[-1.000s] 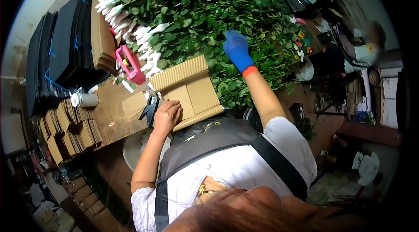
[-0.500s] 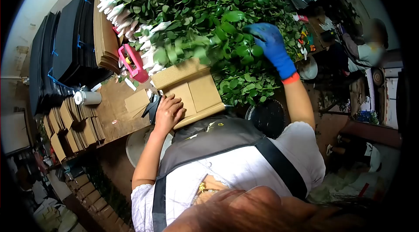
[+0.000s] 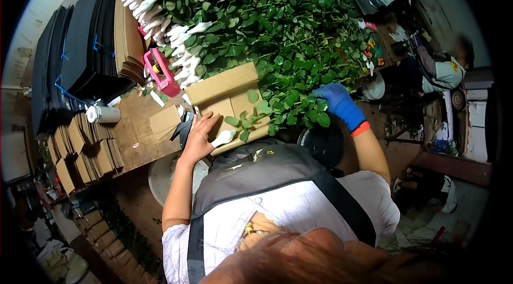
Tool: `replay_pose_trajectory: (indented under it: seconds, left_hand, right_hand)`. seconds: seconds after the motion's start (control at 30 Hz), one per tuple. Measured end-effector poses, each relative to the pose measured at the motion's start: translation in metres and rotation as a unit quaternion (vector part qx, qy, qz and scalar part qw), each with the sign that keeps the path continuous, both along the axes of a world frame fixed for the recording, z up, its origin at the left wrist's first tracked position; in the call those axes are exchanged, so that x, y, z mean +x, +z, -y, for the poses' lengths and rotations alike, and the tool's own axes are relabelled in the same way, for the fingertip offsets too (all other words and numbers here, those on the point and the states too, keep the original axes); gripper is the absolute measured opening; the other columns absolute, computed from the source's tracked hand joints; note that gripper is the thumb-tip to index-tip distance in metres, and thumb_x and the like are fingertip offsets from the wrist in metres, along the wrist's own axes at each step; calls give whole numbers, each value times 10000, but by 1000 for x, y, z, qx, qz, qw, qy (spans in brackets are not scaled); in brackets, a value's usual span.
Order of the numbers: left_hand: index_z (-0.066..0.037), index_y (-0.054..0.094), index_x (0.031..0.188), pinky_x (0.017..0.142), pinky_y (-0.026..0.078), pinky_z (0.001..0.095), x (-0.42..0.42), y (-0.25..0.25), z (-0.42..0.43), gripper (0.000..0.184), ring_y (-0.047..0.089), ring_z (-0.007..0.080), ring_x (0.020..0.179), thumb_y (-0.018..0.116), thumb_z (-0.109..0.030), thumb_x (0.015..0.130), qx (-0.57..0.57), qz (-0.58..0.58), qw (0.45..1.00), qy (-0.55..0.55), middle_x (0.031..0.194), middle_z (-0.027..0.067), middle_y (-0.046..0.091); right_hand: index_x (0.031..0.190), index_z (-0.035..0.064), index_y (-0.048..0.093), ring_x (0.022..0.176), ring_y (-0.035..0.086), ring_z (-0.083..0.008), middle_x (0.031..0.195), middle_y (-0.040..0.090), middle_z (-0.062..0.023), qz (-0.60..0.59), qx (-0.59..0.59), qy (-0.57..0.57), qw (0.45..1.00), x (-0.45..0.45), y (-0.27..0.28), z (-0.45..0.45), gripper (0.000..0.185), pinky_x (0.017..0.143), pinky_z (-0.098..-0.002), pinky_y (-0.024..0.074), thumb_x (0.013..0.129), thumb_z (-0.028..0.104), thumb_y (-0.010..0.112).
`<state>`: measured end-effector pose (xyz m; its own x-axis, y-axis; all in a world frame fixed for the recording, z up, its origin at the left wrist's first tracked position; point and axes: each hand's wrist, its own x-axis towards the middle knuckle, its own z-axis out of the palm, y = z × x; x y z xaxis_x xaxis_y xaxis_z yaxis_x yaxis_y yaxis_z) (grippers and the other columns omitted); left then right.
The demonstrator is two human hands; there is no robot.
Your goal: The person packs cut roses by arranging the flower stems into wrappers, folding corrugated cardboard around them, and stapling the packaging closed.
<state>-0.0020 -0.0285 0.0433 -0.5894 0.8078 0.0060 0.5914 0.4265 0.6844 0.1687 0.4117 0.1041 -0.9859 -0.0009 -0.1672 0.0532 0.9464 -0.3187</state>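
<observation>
A sheet of corrugated cardboard (image 3: pixel 222 85), folded up at its far edge, lies close to my apron. My bare left hand (image 3: pixel 200 133) rests at its left side, fingers spread and gripping nothing. Beside those fingers is a rose stem's white-sleeved bud (image 3: pixel 223 138), its leaves (image 3: pixel 247 123) spread over the cardboard. The leafy stem runs right to my right hand (image 3: pixel 337 103), in a blue glove, which is closed around its lower end. Behind the cardboard, many more leafy rose stems (image 3: pixel 288 27) are heaped, their white-sleeved heads (image 3: pixel 184 62) facing left.
A pink tape dispenser (image 3: pixel 163 73) and dark-handled scissors (image 3: pixel 183 126) lie on the wooden table (image 3: pixel 139 139). Black sheets (image 3: pixel 88 43) and folded cardboard pieces (image 3: pixel 88 147) are stacked left, near a white cup (image 3: pixel 103 114). A dark bucket (image 3: pixel 322 142) stands below. Other people (image 3: pixel 446 73) are at right.
My right hand has come down toward me, bringing a rose stem across the cardboard. The bud now lies by my left hand, whose fingers have spread.
</observation>
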Motion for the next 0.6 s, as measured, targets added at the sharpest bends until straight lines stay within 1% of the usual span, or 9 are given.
replay_pose_trajectory:
  seconds: [0.1,0.13,0.2,0.23,0.3,0.37,0.43,0.5,0.6]
  left_hand:
    - [-98,659,1269,1198,224,550,-2,13,0,546,481,346,1345,801,-325,793,15,29,999,-27,1302,146,621]
    - [-101,682,1227,1195,229,551,-1,11,1,505,474,354,1347,802,-328,792,17,19,999,-35,1298,144,618]
    - [-108,729,1145,1188,239,554,1,7,1,427,460,370,1350,805,-334,790,20,-2,999,-49,1288,138,613]
    - [-102,761,1038,1178,250,562,5,7,-1,313,436,390,1356,803,-299,798,28,23,999,-35,1287,135,595]
    - [-91,752,1037,1150,307,527,2,10,-2,306,413,399,1374,815,-255,786,19,42,998,-43,1317,142,571]
    - [-80,746,1026,1126,349,503,0,15,-3,294,402,404,1382,819,-227,781,8,52,997,-52,1331,146,559]
    - [-70,743,1004,1107,375,487,-1,20,-5,273,403,406,1380,814,-215,784,-3,52,997,-62,1331,147,557]
    - [-66,742,1000,1108,374,486,-2,22,-6,275,408,406,1375,816,-216,782,-6,48,997,-64,1323,148,561]
    - [-60,745,990,1110,371,492,-2,22,-7,290,432,407,1355,823,-240,777,5,32,997,-63,1285,154,585]
  right_hand:
    - [1027,192,724,916,671,-301,965,713,-71,73,50,38,995,-5,4,-4,228,820,-411,529,800,181,712]
    - [1038,191,722,923,673,-296,973,713,-73,97,61,56,992,-8,6,-4,232,829,-413,527,807,189,710]
    - [1075,193,708,929,677,-290,969,714,-74,165,205,87,961,-23,26,-2,256,846,-423,522,820,193,695]
    - [1094,194,702,932,679,-287,967,714,-75,196,274,101,936,-35,33,3,268,854,-427,520,826,195,688]
    - [1192,215,649,975,646,-292,992,677,-75,116,313,25,942,-76,19,3,383,906,-435,481,814,196,709]
    - [1179,210,654,987,650,-276,1016,684,-79,-48,194,32,979,-123,-4,13,326,904,-427,480,853,188,666]
    - [1173,195,649,1014,640,-284,1038,686,-93,-111,85,36,989,-169,-52,32,311,901,-431,476,863,213,647]
    - [1137,164,653,1022,627,-322,1041,684,-119,-97,296,61,948,-201,-112,40,285,894,-441,483,860,224,633]
    - [1092,157,665,1031,614,-342,1018,684,-120,29,286,41,957,-216,-117,38,258,906,-438,485,853,249,638]
